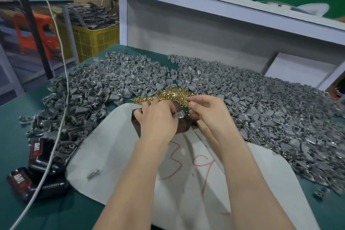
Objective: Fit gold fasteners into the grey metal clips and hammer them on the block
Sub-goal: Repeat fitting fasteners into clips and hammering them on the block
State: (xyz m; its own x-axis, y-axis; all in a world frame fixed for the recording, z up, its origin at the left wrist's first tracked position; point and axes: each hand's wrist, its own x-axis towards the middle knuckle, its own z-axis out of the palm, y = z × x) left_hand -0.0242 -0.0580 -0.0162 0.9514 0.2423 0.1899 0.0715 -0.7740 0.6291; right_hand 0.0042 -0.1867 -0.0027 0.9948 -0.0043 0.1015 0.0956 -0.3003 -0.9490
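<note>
head view: left hand [156,117] curled round grey clip [180,116] on block [183,128], near centre. right hand [207,113] just right of grey clip, fingertips pinched, contents too small to tell. gold fasteners [168,95] heaped just beyond both hands.

The grey metal clips [261,99] look matt, the gold fasteners [168,95] shiny, the dark block [184,127] smooth.
</note>
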